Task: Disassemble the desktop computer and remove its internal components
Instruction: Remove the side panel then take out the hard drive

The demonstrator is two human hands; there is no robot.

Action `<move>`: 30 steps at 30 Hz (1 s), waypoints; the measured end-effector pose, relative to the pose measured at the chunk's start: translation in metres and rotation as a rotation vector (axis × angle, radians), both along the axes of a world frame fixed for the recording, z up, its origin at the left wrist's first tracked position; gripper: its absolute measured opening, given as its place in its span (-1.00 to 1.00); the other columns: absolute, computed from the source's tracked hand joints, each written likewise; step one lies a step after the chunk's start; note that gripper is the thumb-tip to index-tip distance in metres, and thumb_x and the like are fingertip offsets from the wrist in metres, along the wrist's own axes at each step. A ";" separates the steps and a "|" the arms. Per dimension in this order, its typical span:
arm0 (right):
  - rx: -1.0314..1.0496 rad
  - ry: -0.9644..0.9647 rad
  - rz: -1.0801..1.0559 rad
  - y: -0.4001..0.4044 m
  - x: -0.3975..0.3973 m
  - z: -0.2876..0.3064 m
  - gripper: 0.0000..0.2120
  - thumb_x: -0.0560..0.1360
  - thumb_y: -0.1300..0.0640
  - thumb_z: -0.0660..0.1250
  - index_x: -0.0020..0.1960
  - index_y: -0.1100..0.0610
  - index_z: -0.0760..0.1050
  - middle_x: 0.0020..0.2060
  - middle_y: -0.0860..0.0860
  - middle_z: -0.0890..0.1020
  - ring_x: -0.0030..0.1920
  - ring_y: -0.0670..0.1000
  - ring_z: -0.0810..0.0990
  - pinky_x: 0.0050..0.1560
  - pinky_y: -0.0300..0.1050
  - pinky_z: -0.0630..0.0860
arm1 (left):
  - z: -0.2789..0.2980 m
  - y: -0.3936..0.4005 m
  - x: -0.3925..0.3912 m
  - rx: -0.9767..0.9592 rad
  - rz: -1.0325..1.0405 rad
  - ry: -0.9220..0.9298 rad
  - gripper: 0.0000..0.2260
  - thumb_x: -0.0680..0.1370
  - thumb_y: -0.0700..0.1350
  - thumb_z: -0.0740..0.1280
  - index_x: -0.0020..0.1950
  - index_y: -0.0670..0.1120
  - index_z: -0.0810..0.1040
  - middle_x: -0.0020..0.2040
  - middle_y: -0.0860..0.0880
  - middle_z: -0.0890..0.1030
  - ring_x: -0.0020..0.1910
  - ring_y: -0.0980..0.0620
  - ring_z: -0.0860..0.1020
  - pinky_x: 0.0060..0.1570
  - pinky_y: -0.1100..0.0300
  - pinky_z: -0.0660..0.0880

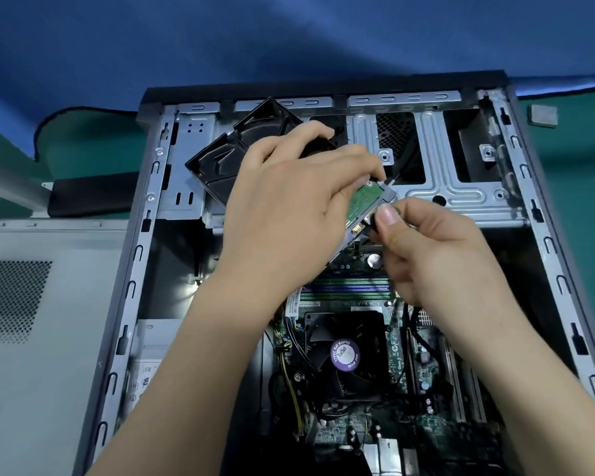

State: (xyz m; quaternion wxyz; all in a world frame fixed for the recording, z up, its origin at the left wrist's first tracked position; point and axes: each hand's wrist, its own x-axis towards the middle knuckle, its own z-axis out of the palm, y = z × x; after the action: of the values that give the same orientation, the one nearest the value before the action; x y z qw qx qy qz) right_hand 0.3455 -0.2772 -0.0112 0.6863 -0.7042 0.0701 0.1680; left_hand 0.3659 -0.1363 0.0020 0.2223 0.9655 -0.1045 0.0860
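Note:
The open computer case (461, 201) lies flat with its inside facing up. My left hand (289, 207) grips a hard drive (368, 201) in a black plastic caddy (220, 159), lifted and tilted above the case. The drive's green circuit board and connector edge face me. My right hand (426, 249) pinches a black cable connector (375, 221) at that connector edge. Below lie the motherboard (423, 372), memory sticks (347, 286) and a CPU fan (344, 355) with a purple label.
The grey side panel (42, 321) lies on the left of the case. A silver power supply (145, 365) sits at the case's lower left. Black and yellow cables (289, 383) run beside the fan. A small grey square part (543, 115) rests on the green mat, far right.

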 end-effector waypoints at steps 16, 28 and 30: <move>-0.078 -0.063 -0.040 0.009 -0.009 -0.004 -0.70 0.60 0.07 0.18 -0.31 0.06 0.35 -0.62 -0.14 0.29 -0.57 -0.17 0.21 -0.53 -0.37 0.16 | 0.000 0.002 0.002 0.007 -0.009 0.006 -0.80 0.61 -0.03 0.17 0.02 0.22 0.55 0.04 0.40 0.54 0.31 0.21 0.34 0.29 0.23 0.09; 0.011 -0.018 -0.048 0.008 -0.007 0.000 -0.70 0.60 0.14 0.17 -0.31 0.11 0.35 -0.66 -0.13 0.26 -0.62 -0.18 0.16 -0.59 -0.38 0.12 | 0.001 0.002 0.002 0.000 -0.011 -0.002 -0.80 0.61 -0.04 0.17 0.02 0.20 0.56 0.02 0.39 0.54 0.30 0.20 0.35 0.30 0.21 0.11; 0.044 -0.008 -0.081 0.013 -0.011 0.000 -0.70 0.61 0.14 0.17 -0.31 0.11 0.32 -0.66 -0.11 0.27 -0.62 -0.18 0.15 -0.60 -0.36 0.11 | 0.001 0.001 0.001 0.004 -0.003 -0.009 -0.80 0.61 -0.04 0.17 0.01 0.20 0.56 0.01 0.38 0.55 0.30 0.19 0.36 0.31 0.20 0.12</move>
State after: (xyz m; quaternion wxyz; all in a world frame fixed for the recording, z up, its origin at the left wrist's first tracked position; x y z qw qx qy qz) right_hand 0.3346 -0.2647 -0.0112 0.7082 -0.6861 0.0921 0.1388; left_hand 0.3673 -0.1349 0.0030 0.2201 0.9654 -0.1070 0.0896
